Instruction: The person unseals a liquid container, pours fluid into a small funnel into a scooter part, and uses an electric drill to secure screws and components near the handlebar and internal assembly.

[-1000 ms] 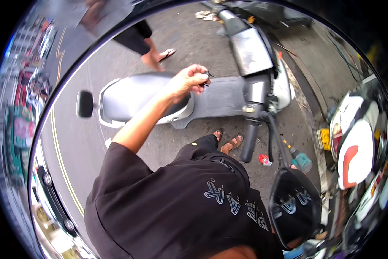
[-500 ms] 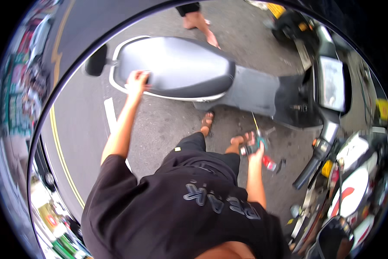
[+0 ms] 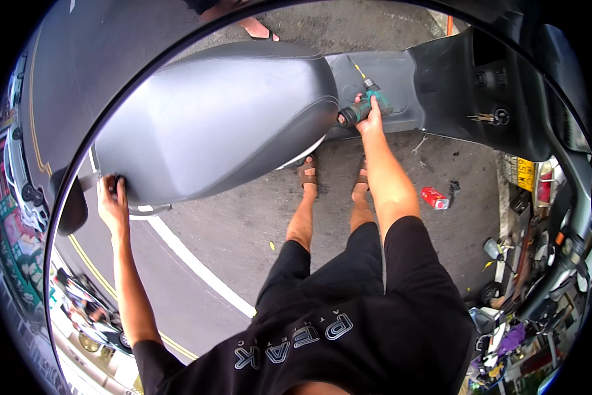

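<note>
A grey padded scooter seat (image 3: pixel 210 125) stretches across the upper middle, joined to a dark plastic footboard (image 3: pixel 396 79) on the right. At the seat's rear left corner, my left hand (image 3: pixel 111 197) has its fingers closed on a small black part (image 3: pixel 116 184), partly hidden by them. My right hand (image 3: pixel 369 115) grips a teal and black cordless drill (image 3: pixel 378 97) at the seat's front end, over the footboard. The drill carries a long thin bit with a yellow section, pointing up and left. Some metal keys (image 3: pixel 485 118) show at the scooter's dark front panel.
A red container (image 3: pixel 435 197) and a wrench (image 3: pixel 420 143) lie on the asphalt (image 3: pixel 236 230). Another person's sandalled foot (image 3: pixel 261 29) is beyond the seat. Parked scooters and a yellow plate (image 3: pixel 525 172) line the right side. A road with painted lines runs along the left.
My view has swung so the seat looks larger. My left hand has moved down-left to the seat's rear corner. My right hand has raised the drill from low beside the scooter to the footboard.
</note>
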### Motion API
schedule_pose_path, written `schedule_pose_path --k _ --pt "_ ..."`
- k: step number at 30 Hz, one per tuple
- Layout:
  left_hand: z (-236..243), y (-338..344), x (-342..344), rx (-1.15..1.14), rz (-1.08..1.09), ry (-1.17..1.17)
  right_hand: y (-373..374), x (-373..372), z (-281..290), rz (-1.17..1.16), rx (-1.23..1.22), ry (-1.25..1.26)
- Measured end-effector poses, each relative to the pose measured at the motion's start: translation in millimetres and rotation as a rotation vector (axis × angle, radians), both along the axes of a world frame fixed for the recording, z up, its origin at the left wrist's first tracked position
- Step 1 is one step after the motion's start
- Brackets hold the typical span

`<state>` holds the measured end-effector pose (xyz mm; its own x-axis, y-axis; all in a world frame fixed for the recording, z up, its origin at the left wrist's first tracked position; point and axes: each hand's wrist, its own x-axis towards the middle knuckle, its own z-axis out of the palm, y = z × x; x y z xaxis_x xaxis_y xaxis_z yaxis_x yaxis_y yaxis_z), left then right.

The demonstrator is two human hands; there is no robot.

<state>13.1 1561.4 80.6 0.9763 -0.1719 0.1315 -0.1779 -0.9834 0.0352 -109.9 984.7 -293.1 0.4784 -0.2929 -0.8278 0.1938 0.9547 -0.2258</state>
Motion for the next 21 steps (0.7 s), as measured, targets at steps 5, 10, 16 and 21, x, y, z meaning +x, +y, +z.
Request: schedule_pose_path --k 5,10,16,21 --pt "-0.4 2.3 -3.4 -0.170 0.017 0.042 -3.2 10.6 -36.2 0.217 -0.140 0.459" --pt "21.8 11.8 -25.5 -0.098 0.036 -0.003 33.4 -49.4 -10.4 0.570 -0.598 0.473" --pt "24.4 -92.6 -90.7 -0.778 0.284 0.413 105.2 -162.1 94.9 0.729 -0.865 0.420" --pt "-49.5 -235.4 -232.9 -0.956 0.091 1.199 161.3 -195.9 234.4 0.808 -1.174 0.230"
